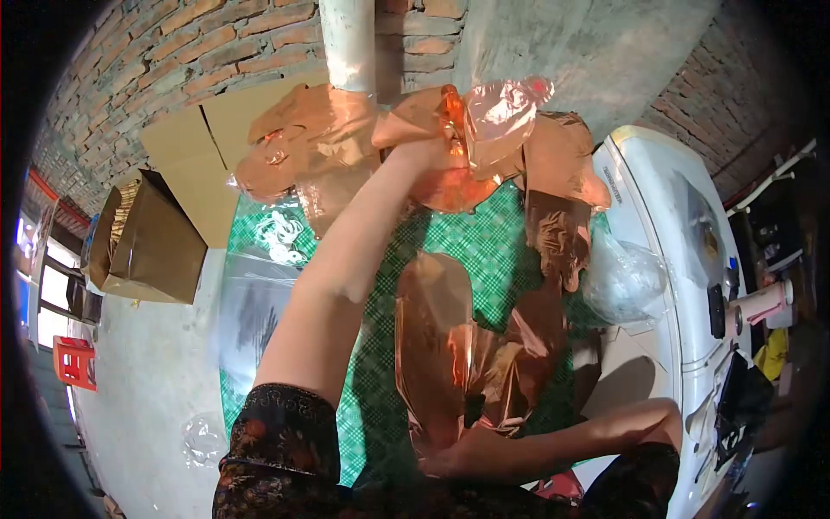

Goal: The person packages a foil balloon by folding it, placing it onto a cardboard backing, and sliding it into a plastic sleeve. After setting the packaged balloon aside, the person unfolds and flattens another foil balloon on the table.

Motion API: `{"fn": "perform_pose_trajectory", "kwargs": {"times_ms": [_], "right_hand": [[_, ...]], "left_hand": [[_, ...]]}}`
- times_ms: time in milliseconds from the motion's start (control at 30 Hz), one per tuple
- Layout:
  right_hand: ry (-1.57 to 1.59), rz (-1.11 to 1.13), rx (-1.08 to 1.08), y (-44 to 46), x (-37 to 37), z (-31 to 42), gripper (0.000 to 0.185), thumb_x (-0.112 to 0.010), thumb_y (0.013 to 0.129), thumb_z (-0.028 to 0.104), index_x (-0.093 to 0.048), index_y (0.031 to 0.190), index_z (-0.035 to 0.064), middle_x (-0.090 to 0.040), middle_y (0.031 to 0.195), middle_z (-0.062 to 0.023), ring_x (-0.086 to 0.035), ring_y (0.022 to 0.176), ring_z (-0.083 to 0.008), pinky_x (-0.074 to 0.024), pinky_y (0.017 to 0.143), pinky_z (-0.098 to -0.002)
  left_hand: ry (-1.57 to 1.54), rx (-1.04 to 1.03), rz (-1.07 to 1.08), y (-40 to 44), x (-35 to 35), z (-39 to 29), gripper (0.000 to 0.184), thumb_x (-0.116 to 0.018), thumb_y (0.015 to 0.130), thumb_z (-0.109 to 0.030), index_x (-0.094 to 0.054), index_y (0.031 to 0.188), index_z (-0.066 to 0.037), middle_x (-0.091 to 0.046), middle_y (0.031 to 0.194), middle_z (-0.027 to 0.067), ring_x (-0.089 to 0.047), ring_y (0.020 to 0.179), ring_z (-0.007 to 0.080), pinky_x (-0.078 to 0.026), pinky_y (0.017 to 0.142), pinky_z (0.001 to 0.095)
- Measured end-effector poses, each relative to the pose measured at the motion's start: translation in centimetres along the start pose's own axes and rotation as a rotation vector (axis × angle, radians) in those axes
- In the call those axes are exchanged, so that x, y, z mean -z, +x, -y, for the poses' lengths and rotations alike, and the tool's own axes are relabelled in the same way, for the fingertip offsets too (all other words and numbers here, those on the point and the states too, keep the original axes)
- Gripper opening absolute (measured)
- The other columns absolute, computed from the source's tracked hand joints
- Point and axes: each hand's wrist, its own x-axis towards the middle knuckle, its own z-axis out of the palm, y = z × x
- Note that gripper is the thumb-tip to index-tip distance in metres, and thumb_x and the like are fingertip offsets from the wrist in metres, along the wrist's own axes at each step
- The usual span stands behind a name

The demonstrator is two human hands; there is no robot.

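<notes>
My left arm stretches across the table to a pile of flat rose-gold foil balloons [328,130] at its far side. My left hand [425,161] is among the shiny foil there, its fingers blurred against it, so its grip does not show. Close to my body, my right hand [462,453] is closed on the lower end of a flat rose-gold foil balloon [434,320]. This balloon lies spread toward the table's middle, its right part creased and folded. More foil [562,160] hangs at the far right of the pile.
A green checked cloth [493,233] covers the table. White string [281,235] and clear plastic sheeting [251,303] lie on the left, and a clear plastic bag [627,277] sits on the right. An open cardboard box [160,242], a white appliance [661,199] and a red stool [74,362] stand around.
</notes>
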Motion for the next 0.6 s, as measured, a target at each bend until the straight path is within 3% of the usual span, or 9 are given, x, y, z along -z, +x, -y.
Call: {"fn": "perform_pose_trajectory", "kwargs": {"times_ms": [100,167,233,267,333,400,467,533,600], "right_hand": [[-0.026,-0.070,-0.015,-0.1,-1.1,0.0,0.027,-0.064,0.090,0.014,-0.064,0.115,0.0046,-0.064,0.082,-0.0052,-0.070,0.064,-0.0247,-0.0553,0.050,-0.0385],[-0.033,-0.192,0.029,-0.3,-2.9,-0.8,0.025,-0.064,0.091,0.015,-0.064,0.114,0.0059,-0.063,0.081,-0.0051,-0.069,0.060,-0.0248,-0.0537,0.047,-0.0375],[-0.023,-0.091,0.011,-0.6,-3.8,-0.8,0.038,-0.061,0.094,0.017,-0.057,0.131,0.0083,-0.065,0.091,-0.0095,-0.071,0.063,-0.0275,-0.0559,0.046,-0.0399],[-0.020,-0.039,0.005,-0.7,-4.2,-0.7,0.045,-0.060,0.096,0.018,-0.053,0.140,0.0095,-0.066,0.096,-0.0118,-0.073,0.064,-0.0288,-0.0571,0.046,-0.0412],[-0.029,-0.047,0.006,-0.8,-4.3,-0.5,0.044,-0.061,0.095,0.018,-0.054,0.137,0.0083,-0.065,0.096,-0.0122,-0.072,0.063,-0.0275,-0.0570,0.046,-0.0402],[-0.107,-0.107,0.004,-0.9,-4.4,0.4,0.036,-0.063,0.094,0.018,-0.057,0.128,0.0081,-0.063,0.089,-0.0092,-0.070,0.062,-0.0241,-0.0553,0.046,-0.0381],[-0.290,-0.219,-0.001,-0.8,-3.7,0.5,0.021,-0.066,0.093,0.018,-0.064,0.112,0.0087,-0.058,0.076,-0.0026,-0.067,0.060,-0.0187,-0.0519,0.047,-0.0351],[-0.324,-0.244,-0.025,-1.0,-4.6,0.9,0.030,-0.069,0.093,0.026,-0.063,0.117,0.0101,-0.059,0.081,-0.0030,-0.068,0.063,-0.0185,-0.0528,0.048,-0.0351],[-0.295,-0.234,-0.037,-1.6,-4.8,1.9,0.040,-0.071,0.092,0.036,-0.060,0.121,0.0099,-0.062,0.090,-0.0057,-0.070,0.066,-0.0203,-0.0543,0.048,-0.0359]], "left_hand": [[-0.082,-0.057,0.082,5.9,0.2,3.8,0.063,-0.075,0.087,-0.051,-0.066,0.135,-0.011,-0.070,0.131,0.0180,-0.066,0.121,0.0320,-0.052,0.104,0.0439],[-0.052,-0.031,-0.018,6.4,1.3,3.4,0.062,-0.073,0.087,-0.051,-0.068,0.132,-0.008,-0.070,0.127,0.0214,-0.067,0.121,0.0354,-0.052,0.104,0.0460],[0.049,0.084,-0.286,2.8,5.4,-0.9,0.058,-0.073,0.088,-0.049,-0.070,0.131,-0.009,-0.072,0.124,0.0222,-0.067,0.121,0.0367,-0.052,0.105,0.0475],[0.164,-0.024,-0.459,2.5,5.7,-0.7,0.055,-0.072,0.090,-0.047,-0.070,0.130,-0.010,-0.073,0.119,0.0217,-0.068,0.116,0.0380,-0.053,0.102,0.0479],[0.394,-0.243,-0.788,1.8,6.9,0.1,0.048,-0.070,0.093,-0.044,-0.071,0.129,-0.012,-0.076,0.107,0.0209,-0.070,0.108,0.0407,-0.055,0.097,0.0488],[0.279,-0.169,-0.423,0.2,10.3,-0.7,0.049,-0.070,0.095,-0.042,-0.070,0.133,-0.013,-0.074,0.118,0.0211,-0.069,0.114,0.0389,-0.054,0.101,0.0470],[0.230,-0.245,-0.428,-3.5,10.5,-2.5,0.048,-0.069,0.097,-0.042,-0.069,0.134,-0.011,-0.074,0.117,0.0203,-0.070,0.110,0.0378,-0.055,0.098,0.0460],[0.057,-0.086,-0.162,-10.4,10.8,-7.3,0.044,-0.069,0.100,-0.038,-0.069,0.134,-0.010,-0.074,0.117,0.0183,-0.071,0.110,0.0344,-0.056,0.095,0.0452],[0.074,-0.107,0.017,-17.1,9.3,-9.6,0.041,-0.069,0.101,-0.035,-0.069,0.133,-0.010,-0.074,0.122,0.0175,-0.071,0.112,0.0330,-0.056,0.096,0.0449]]}}
